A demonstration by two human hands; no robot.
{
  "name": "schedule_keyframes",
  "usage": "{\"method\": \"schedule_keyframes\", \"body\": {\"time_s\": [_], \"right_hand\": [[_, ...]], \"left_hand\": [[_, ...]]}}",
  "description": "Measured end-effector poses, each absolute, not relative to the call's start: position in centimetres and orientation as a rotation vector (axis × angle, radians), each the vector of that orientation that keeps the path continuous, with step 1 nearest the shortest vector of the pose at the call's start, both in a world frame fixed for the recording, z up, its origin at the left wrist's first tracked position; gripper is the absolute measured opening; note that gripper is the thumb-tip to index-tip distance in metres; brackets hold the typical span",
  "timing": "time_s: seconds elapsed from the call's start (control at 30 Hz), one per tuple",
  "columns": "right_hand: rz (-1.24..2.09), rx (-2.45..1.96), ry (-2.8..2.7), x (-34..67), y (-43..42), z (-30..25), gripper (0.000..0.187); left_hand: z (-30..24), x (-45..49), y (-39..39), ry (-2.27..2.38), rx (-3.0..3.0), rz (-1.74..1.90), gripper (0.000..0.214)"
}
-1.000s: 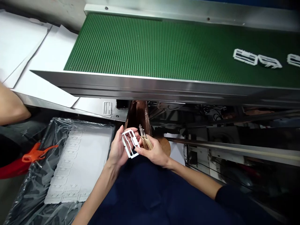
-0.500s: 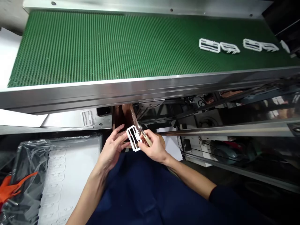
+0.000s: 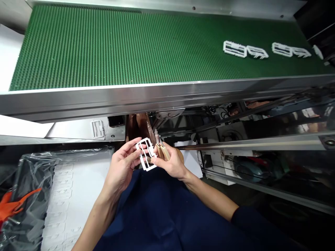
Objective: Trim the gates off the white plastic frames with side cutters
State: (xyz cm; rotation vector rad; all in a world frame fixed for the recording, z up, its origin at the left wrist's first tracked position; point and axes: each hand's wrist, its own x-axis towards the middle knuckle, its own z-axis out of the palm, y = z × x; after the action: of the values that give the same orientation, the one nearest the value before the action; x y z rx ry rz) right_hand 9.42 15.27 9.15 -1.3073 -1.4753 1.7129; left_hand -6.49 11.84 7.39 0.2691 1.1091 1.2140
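Observation:
In front of my dark blue clothing, a white plastic frame (image 3: 151, 150) with long slots is held tilted between my hands. My left hand (image 3: 120, 165) pinches its left edge, thumb on top and fingers behind. Cutting pliers (image 3: 164, 152) with beige handles lie in my right hand (image 3: 174, 164), their metal jaws pointing up and away, beside the frame. The right thumb also touches the frame's lower right edge. Part of the pliers is hidden by the fingers.
A green ribbed conveyor belt (image 3: 125, 48) runs across the top, carrying white frames (image 3: 235, 49) at right. Another frame (image 3: 97, 129) lies on a ledge at left. Below it stands a plastic-lined box (image 3: 86, 184) with frames in rows, beside an orange object (image 3: 13, 207). Metal rails (image 3: 261, 143) cross the right.
The frame has shifted slightly left, and my left thumb has come down onto it. The pliers have turned more upright, and their two handles now show apart.

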Motion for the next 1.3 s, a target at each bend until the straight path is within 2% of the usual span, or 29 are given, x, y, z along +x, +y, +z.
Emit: {"method": "schedule_keyframes", "body": {"time_s": [0.4,1.17,1.23,1.3], "right_hand": [[1.834,-1.158,-1.420,9.3,14.6,8.0,0.022],[1.799,-1.064,-1.625,8.2,14.1,7.8,0.021],[1.797,-1.070,-1.636,8.1,14.1,7.8,0.021],[1.794,-1.061,-1.636,7.9,14.3,8.0,0.022]], "left_hand": [[7.5,-6.8,11.1,1.113,0.279,1.244,0.044],[8.8,-8.0,8.7,1.223,0.470,1.358,0.040],[8.9,-8.1,8.5,1.219,0.462,1.365,0.048],[8.9,-7.9,8.3,1.213,0.470,1.330,0.065]]}}
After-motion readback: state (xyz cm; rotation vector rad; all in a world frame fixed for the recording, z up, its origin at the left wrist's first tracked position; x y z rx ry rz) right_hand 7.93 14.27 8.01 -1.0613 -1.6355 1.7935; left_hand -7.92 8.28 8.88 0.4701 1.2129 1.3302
